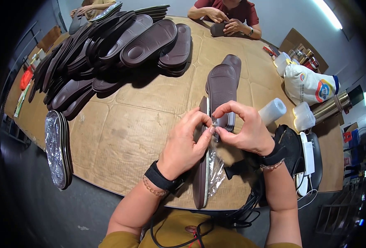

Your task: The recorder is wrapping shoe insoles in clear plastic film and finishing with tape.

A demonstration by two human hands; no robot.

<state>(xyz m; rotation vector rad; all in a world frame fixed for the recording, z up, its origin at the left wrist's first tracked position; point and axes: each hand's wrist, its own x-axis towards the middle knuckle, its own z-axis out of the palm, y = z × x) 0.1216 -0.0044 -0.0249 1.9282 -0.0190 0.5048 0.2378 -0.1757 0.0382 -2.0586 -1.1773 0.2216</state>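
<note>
Our mustard shirt front (pixel 172 228) is nearest. Left hand (pixel 187 138) and right hand (pixel 247 130) meet, fingertips pinched on what looks like clear film (pixel 216 175), beside a brown sole (pixel 200 182) on edge on the bench. We judge this one unfinished; whether the brown pile (pixel 150 43) at left is done or waiting, we can't tell. Cardboard (pixel 94 149) covers the bench; grey floor (pixel 102 206), red-shirted co-worker (pixel 249 10) opposite, strip light (pixel 329 13) upper right.

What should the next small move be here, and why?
Probably a gentle draw of the right hand away from the left hand, with the left held steady: both grips meet closely at the upper end of the clear film, which hangs loose and crinkled beside the brown sole standing on edge. The finer detail between them is too small to tell.
</note>
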